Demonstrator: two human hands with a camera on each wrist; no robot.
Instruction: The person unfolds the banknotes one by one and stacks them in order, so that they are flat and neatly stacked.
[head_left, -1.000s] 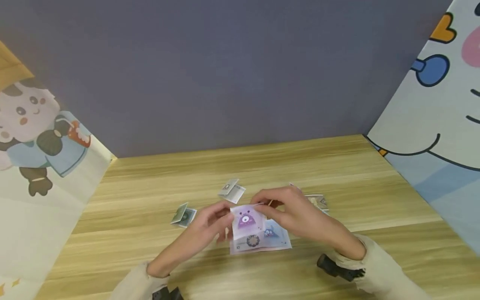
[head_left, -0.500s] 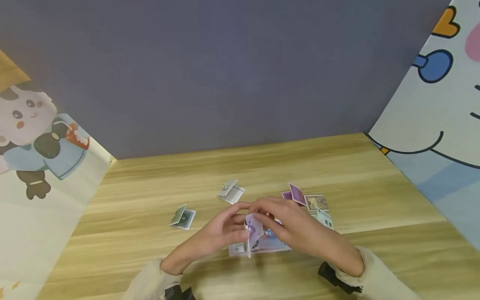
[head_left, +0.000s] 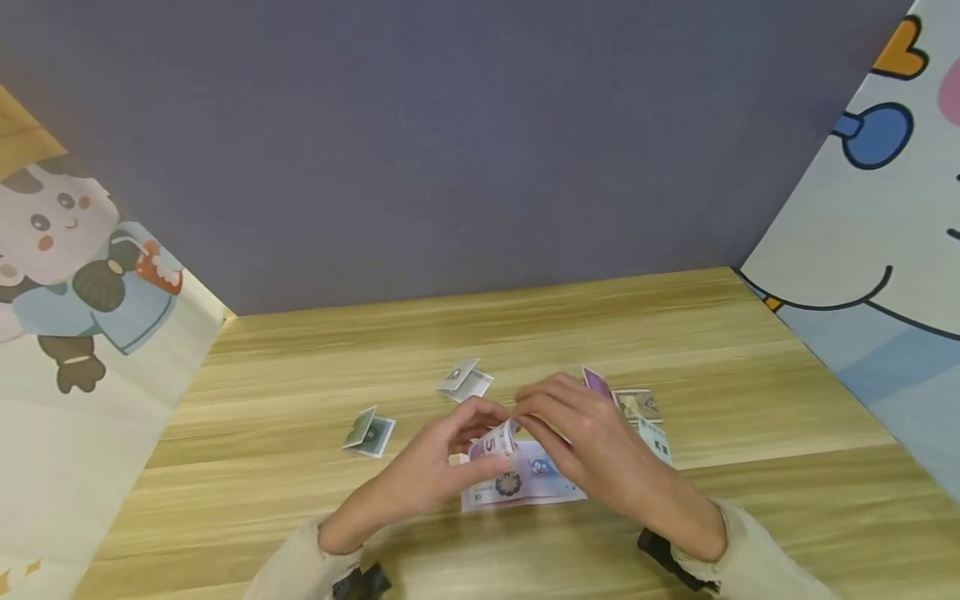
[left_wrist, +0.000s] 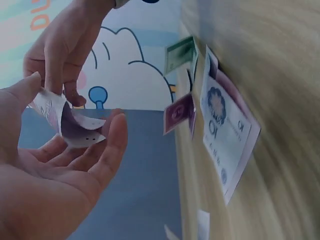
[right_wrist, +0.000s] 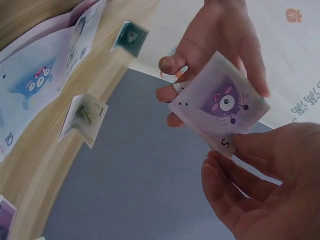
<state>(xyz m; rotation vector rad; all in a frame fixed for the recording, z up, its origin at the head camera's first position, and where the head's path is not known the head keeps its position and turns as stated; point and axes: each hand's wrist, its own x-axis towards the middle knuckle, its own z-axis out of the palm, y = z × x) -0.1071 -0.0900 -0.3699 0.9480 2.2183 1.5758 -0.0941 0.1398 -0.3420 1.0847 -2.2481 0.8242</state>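
A small purple play banknote (right_wrist: 227, 100) marked 5, with a one-eyed monster on it, is held up between both hands. My left hand (head_left: 442, 454) holds it by its edges, thumb in front and fingers behind. My right hand (head_left: 581, 425) pinches one corner between thumb and forefinger. In the left wrist view the banknote (left_wrist: 75, 125) looks bent into a curve. Right below the hands lies a larger blue play banknote (head_left: 547, 471) marked 10, with a pink sheet showing under its edge.
Folded notes stand on the wooden table (head_left: 300, 350): a dark green one (head_left: 370, 433) at left, a pale one (head_left: 465, 381) behind the hands. At right are a purple note (head_left: 596, 382), a brown note (head_left: 637, 405) and a light green note (head_left: 656, 437). A grey panel (head_left: 450, 167) closes the back.
The purple banknote has turned from facing the head camera to curling upright, with its 5 side now showing. The left hand has shifted right and round it; the right hand still pinches its edge.
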